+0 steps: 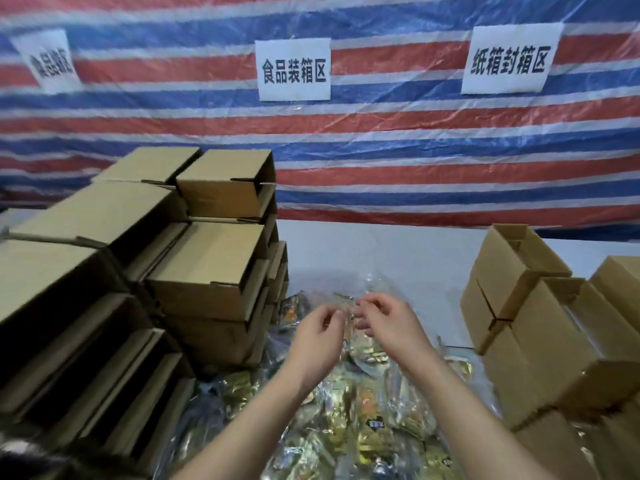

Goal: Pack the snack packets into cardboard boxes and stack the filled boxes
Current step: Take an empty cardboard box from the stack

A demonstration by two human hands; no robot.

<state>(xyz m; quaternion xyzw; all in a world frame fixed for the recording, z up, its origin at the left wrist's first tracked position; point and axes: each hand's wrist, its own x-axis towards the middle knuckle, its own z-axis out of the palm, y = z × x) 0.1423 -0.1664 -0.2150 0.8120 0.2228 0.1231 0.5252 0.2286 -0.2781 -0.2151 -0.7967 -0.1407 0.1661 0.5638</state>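
Snack packets [349, 414]: loose heap on table, directly beneath and ahead of both hands, between closed box stack [207, 271] at left and open boxes [540, 327] at right; left hand [317, 336] and right hand [388, 323] equally near, fingers curled together on a clear wrapper [349, 308]; wrapper's long axis unclear.

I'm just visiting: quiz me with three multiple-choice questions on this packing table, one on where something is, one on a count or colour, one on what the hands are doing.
1. The taller stack of cardboard boxes stands:
A. on the person's left
B. behind the signs
C. under the packets

2. White signs on the striped sheet:
A. one
B. three
C. five

3. The left hand and right hand are:
A. flat on a box
B. raised together over the snack packets, fingers curled
C. out of sight

Answers: 1 A, the stack fills the left side. 2 B, three signs hang there. 3 B, both hover mid-table, fingertips nearly meeting.
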